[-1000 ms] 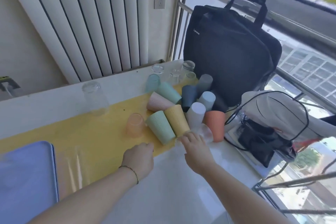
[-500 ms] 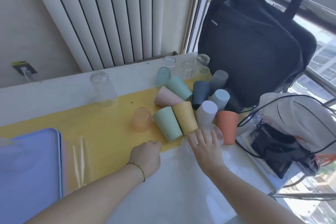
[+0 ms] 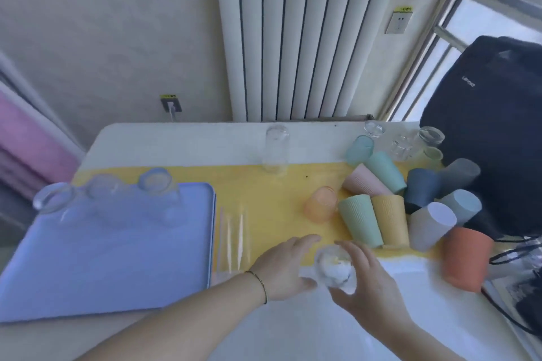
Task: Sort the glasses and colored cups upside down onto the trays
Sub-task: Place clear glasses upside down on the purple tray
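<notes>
Glass (image 3: 334, 268), small and clear, is low over the near table (image 3: 293, 331), at the front edge of the runner (image 3: 264, 184) and between both hands. Right hand (image 3: 371, 281) grips it, with fingers curled over the top and thumb beneath. Left hand (image 3: 281, 267) lies just beside it on the left with fingers loosely extended and holding nothing; whether its thumb touches the glass cannot be told. Blur hides the long axis of the glass and which end is up. Tray (image 3: 102, 272), one in view, lies to the left of both hands, so the left hand is nearer to it. In my judgement the coming move is a leftward carry with the mouth turned down. Count on the tray: three upturned glasses (image 3: 158, 187) in a row along its far edge. Off the tray: one tall glass (image 3: 234, 237) lying just beside the tray's right edge, its long axis pointing toward the person; one standing glass (image 3: 275, 149) at the far side; three rear glasses (image 3: 429, 136) at the back right. Three tinted cups (image 3: 321, 204) and nine opaque cups (image 3: 360, 220) form a heap at the right, most on their sides and touching.
</notes>
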